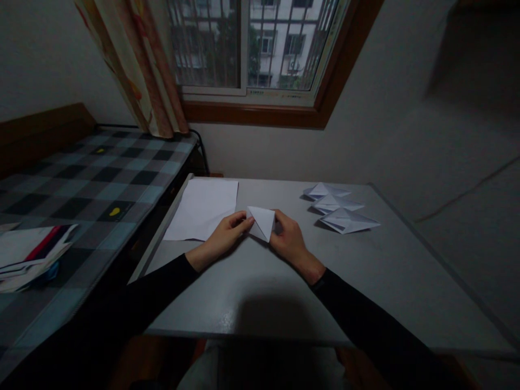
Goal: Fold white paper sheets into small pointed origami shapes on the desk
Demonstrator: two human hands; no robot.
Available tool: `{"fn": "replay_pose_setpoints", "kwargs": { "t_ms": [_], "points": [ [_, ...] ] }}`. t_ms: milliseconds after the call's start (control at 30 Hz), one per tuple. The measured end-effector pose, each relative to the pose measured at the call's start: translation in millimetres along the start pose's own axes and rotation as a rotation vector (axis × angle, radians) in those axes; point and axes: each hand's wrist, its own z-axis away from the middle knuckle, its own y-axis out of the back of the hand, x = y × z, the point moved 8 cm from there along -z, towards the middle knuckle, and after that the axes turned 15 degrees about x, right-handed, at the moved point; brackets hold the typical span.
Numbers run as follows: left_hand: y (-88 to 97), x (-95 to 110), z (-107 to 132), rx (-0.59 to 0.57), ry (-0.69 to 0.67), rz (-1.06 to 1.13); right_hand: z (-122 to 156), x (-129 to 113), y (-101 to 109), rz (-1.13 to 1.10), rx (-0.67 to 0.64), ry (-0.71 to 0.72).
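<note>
Between my two hands is a piece of folded white paper (262,221), with a slanting crease or flap edge across its face. My left hand (228,230) pinches its left side, thumb on the front. My right hand (289,237) grips the right edge; some of those fingers are hidden behind the paper. To the left, close to my left hand, lies a flat stack of white paper sheets (205,206). On the right are three folded paper boats, the nearest boat (347,221) in front of a middle boat (335,203) and a far boat (325,190).
A white table (365,281) stands against the wall under a barred window (280,49). At the left is a bed with a checked cover (134,173), bearing some papers or magazines (32,252). A patterned curtain (142,70) hangs beside the window.
</note>
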Motion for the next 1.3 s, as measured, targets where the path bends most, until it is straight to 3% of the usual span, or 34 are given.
{"fn": "replay_pose_setpoints", "kwargs": {
  "t_ms": [367, 533, 733, 933, 1133, 1300],
  "points": [
    [-6.0, -12.0, 3.8, -0.044, 0.123, 0.126, -0.3, -18.0, -3.1, 0.148, -0.006, 0.209],
    [-13.1, -1.6, 3.9, -0.058, 0.068, 0.022, 1.8, -16.6, -3.9, 0.281, -0.080, 0.303],
    [-15.6, -4.7, -3.7, -0.119, 0.157, 0.088, -0.9, -21.5, 0.6, 0.129, -0.216, 0.348],
    [-6.4, -5.1, 4.1, -0.155, 0.175, 0.053, -1.4, -25.9, -4.1, 0.064, -0.184, 0.305],
    [7.0, -9.3, -5.3, -0.039, 0.198, 0.013, 0.3, -30.3, -1.9, 0.014, -0.120, 0.346],
    [13.3, -1.8, -8.3, 0.022, 0.146, 0.161, -0.6, -38.5, 4.8, -0.061, -0.103, 0.361]
  ]
}}
